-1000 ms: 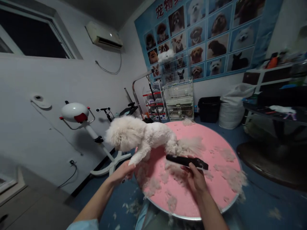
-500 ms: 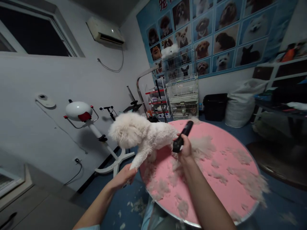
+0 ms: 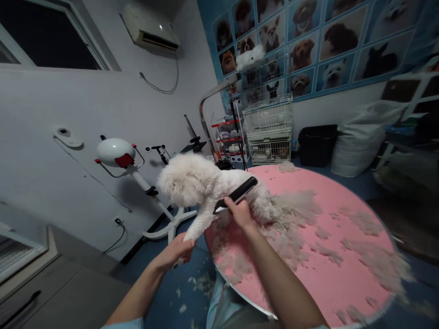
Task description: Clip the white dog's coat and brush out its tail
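A small white fluffy dog (image 3: 206,183) stands at the left edge of a round pink table (image 3: 343,278), facing left. My left hand (image 3: 174,251) is closed round the dog's stretched front paw, off the table's edge. My right hand (image 3: 240,212) grips a black clipper (image 3: 236,194), held against the dog's side just behind the front leg, blade end pointing left. Cut white fur (image 3: 291,214) lies heaped behind the dog and scattered over the table.
A white stand dryer with red trim (image 3: 118,155) stands at the left wall. Wire cages (image 3: 269,132), a metal grooming arm (image 3: 209,114), a black bin (image 3: 317,144) and a white sack (image 3: 360,141) line the back. Fur tufts litter the blue floor (image 3: 192,288).
My right hand has lifted the clipper off the table and brought it left onto the dog's side. My left hand has kept hold of the paw. The view has shifted slightly.
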`<state>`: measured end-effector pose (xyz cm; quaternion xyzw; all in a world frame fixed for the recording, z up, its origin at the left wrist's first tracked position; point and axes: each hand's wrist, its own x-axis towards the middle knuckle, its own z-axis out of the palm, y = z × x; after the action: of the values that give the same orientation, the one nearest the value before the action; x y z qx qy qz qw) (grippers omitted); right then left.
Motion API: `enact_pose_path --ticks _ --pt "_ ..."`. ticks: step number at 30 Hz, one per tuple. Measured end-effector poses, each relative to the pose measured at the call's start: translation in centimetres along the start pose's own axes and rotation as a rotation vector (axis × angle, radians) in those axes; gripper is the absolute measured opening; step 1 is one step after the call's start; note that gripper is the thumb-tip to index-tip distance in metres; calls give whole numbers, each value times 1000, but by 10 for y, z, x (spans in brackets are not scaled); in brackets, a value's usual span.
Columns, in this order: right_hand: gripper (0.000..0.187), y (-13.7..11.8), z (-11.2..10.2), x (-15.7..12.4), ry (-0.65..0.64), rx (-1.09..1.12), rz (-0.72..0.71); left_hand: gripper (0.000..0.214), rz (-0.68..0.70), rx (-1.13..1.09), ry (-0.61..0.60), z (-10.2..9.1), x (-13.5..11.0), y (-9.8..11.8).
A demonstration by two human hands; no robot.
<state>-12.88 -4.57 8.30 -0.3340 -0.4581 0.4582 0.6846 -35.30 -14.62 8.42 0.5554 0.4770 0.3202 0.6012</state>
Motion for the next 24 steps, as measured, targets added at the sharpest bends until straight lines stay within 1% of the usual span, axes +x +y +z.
enact_pose_path --ticks 1,2,3,4,5,6,7,8,9,10,11,14,15,16,19,20,21,23,24 --pt "36 1 -3 3 91 59 8 43 -10 -23 -8 0 -1 3" --pt "38 0 -4 6 213 94 6 42 -18 -39 -21 0 -2 5" --pt "40 -1 -4 9 333 104 -6 41 -23 -57 -37 0 -2 8" --pt "41 -2 -3 11 411 93 -24 40 -29 -79 -54 -1 -3 10" --pt "41 -2 -1 10 426 74 -39 38 -35 -108 -69 -2 -3 11" --pt "39 0 1 7 385 58 -37 37 -43 -142 -84 -3 -3 12" --pt "36 2 2 4 306 57 -12 36 -53 -180 -98 -4 -3 14" --pt "34 5 3 -1 222 76 37 35 -67 -219 -110 -6 -3 15" --pt "34 9 3 -4 165 119 96 34 -82 -259 -120 -7 -4 17" --pt "35 13 3 -7 160 181 147 33 -100 -299 -133 -8 -4 19" --pt "36 17 2 -9 215 256 181 31 -116 -342 -149 -8 -4 21" --pt "40 24 4 -10 522 484 197 25 -163 -483 -195 -5 -5 31" --pt "42 25 7 -11 572 546 206 23 -178 -535 -214 -3 -6 35" --pt "43 25 11 -13 564 601 226 20 -189 -588 -229 0 -6 40" --pt "41 26 22 -22 376 767 344 16 -218 -732 -239 9 -12 57" --pt "38 27 23 -24 341 827 402 16 -222 -772 -231 12 -14 63" --pt "34 28 23 -25 347 884 463 17 -227 -808 -222 15 -17 69" --pt "27 29 22 -25 457 980 568 18 -241 -866 -217 21 -21 79" --pt "25 29 22 -24 510 1016 598 19 -249 -890 -218 25 -22 82"
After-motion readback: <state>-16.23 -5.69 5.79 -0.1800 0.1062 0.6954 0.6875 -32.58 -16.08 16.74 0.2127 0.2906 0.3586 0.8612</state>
